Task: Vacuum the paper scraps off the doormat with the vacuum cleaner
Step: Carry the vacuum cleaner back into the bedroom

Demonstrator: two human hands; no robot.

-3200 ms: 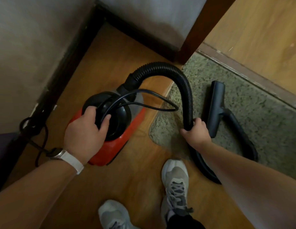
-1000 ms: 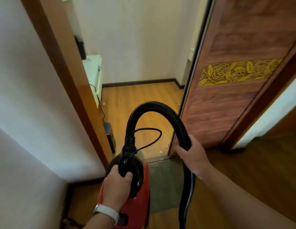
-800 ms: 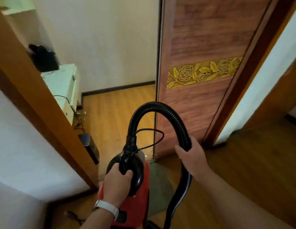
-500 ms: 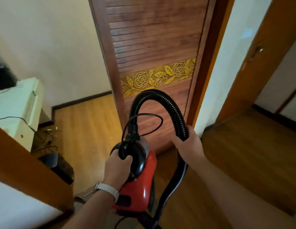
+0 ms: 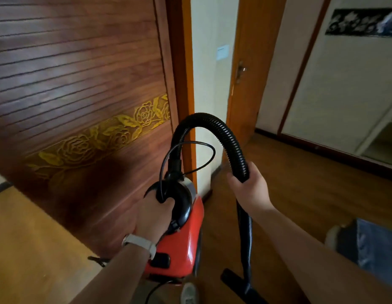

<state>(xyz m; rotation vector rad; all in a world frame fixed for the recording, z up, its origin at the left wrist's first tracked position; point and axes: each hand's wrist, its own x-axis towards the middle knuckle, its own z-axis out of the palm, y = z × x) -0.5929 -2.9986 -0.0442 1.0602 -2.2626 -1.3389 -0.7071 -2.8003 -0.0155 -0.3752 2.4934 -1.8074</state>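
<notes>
Since the earlier frame we have swung right with the lifted load: the carved wooden door (image 5: 81, 106) now fills the left, and the doormat is out of sight. Our left hand (image 5: 151, 213) curls round the handle of the red vacuum cleaner (image 5: 179, 244), carrying it. Its power cord (image 5: 203, 150) loops loose. The ribbed hose (image 5: 232, 145) arches into our right hand (image 5: 249, 191), fingers wrapped round it, the floor nozzle (image 5: 234, 279) hanging low. We judge the cord could snag the door frame (image 5: 186, 84), or the nozzle trip us.
</notes>
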